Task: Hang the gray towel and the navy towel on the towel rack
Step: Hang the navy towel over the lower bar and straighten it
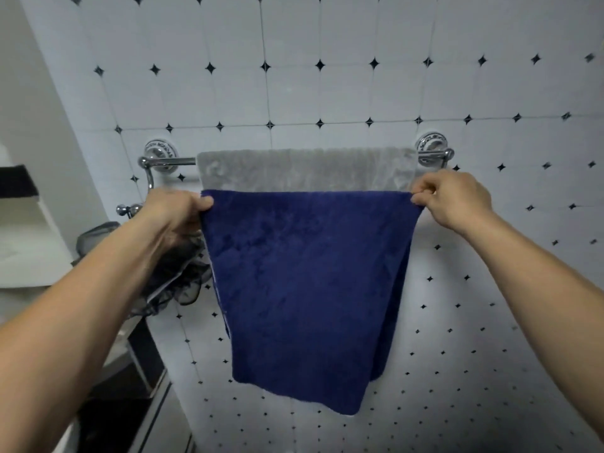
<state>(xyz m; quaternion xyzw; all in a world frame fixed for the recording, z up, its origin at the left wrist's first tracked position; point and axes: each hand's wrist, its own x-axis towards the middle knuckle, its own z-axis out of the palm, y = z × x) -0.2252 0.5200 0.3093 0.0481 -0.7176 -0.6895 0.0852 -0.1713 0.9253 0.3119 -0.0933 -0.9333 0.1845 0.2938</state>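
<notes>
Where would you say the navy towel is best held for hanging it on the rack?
By its two top corners, from the front. The left hand and right hand already pinch them, keeping the navy towel's top edge taut and level before the rack, below the gray towel.

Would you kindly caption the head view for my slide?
Both hands, left hand and right hand, hold the navy towel before the rack-hung gray towel.

Place: a home bathroom.
Wall: white tiles (294,89) with small dark diamond insets are seen.
Fixture: a chrome towel rack (163,161) is mounted on that wall.
Below-left of rack: a dark mesh pouch (176,279) is hung.
</notes>
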